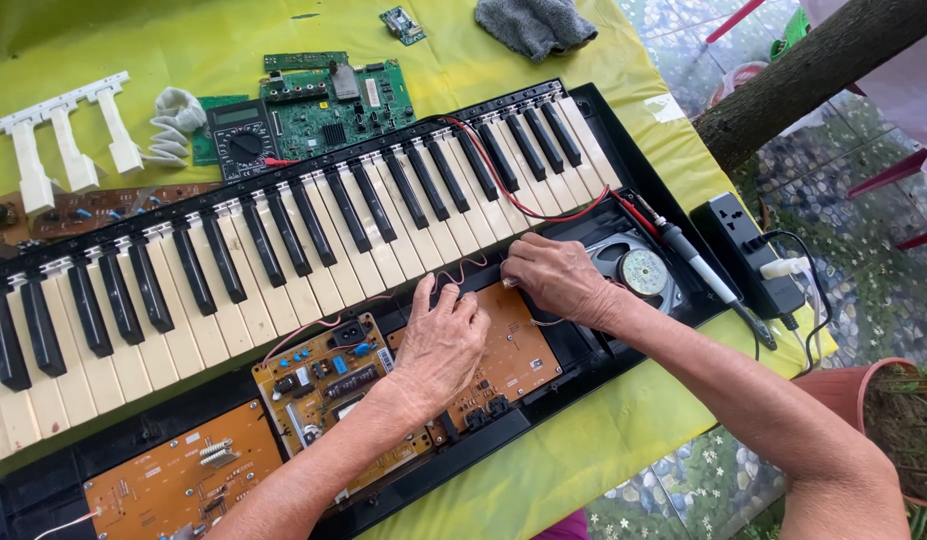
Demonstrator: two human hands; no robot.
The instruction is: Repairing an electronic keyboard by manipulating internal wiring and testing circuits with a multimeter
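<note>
An opened electronic keyboard [284, 240] lies diagonally across a yellow-green cloth, its black case exposing orange circuit boards [329, 385]. My left hand [439, 345] rests palm down on the middle board, fingers spread toward the keys' front edge. My right hand [554, 275] sits just right of it, fingers curled at the top edge of the orange board [519, 350], pinching near a thin red wire [454, 270]. A round speaker [642, 270] sits in the case right of that hand.
A soldering iron [699, 265] lies on the case's right end beside a black power strip [749, 250]. Behind the keys are a green circuit board [349, 100], a multimeter [242, 140], loose white keys [69, 145] and a grey cloth [534, 25]. A tree trunk [814, 65] crosses top right.
</note>
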